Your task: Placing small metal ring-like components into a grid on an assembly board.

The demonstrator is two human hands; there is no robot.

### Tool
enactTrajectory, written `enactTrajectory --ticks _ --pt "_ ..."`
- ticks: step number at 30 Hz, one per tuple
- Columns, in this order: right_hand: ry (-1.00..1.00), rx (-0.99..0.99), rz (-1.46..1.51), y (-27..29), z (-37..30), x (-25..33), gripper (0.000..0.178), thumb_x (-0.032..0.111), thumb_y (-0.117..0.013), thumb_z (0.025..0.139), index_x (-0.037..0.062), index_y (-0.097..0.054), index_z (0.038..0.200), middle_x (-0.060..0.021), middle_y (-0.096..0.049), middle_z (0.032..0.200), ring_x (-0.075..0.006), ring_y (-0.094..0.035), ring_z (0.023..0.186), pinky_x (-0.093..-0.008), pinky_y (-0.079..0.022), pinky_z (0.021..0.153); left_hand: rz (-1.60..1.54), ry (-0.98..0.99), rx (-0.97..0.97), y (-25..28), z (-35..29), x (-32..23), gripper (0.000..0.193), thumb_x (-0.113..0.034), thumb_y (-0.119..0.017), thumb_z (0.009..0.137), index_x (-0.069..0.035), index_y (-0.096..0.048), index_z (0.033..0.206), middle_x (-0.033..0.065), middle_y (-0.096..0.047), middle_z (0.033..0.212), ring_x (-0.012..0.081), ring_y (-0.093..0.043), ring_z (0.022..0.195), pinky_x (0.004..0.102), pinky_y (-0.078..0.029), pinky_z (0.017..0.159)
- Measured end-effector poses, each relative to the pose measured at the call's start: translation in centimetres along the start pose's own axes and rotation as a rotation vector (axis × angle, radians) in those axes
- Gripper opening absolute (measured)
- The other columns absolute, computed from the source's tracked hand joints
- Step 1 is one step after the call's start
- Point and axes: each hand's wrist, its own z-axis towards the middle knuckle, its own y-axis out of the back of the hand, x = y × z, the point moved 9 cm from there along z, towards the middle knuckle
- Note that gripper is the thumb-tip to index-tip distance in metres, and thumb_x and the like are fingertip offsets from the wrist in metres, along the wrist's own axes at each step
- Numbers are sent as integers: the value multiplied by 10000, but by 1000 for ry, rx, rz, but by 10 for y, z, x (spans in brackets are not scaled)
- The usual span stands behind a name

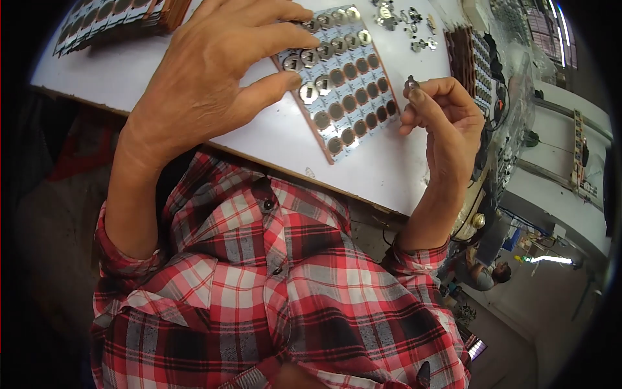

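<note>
Circuit-board panel (345,94) is lying on our worktop (272,139); we are holding our left hand (210,61) spread over its left edge, while our right hand (447,113) is pinching a small metal piece (411,83).

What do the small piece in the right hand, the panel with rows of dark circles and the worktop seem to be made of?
Small piece in the right hand: probably metal, given its silvery-grey glint.
Panel: likely rigid circuit-board laminate; pale face, dark round pads, thin reddish-brown edge.
Worktop: smooth, white, slightly glossy, perhaps laminate; its core is unclear.
</note>
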Motion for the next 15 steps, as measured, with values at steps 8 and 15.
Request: enactTrajectory --ticks 8,15 --pt "-20 230 -88 -59 1 11 129 44 -682 971 -9 -722 1083 -48 -711 897 -83 -653 668 -200 -498 481 -18 -227 -194 2 -30 10 361 -183 -749 846 -22 -700 1166 183 -660 1265 350 -579 1239 466 -425 1070" --pt "101 370 -290 -85 6 23 116 -7 -665 966 3 -742 1053 -9 -711 863 -41 -610 722 -200 -474 602 56 -122 -113 2 -36 12 352 -179 -744 847 -11 -699 1154 190 -660 1252 349 -584 1221 458 -430 1051"
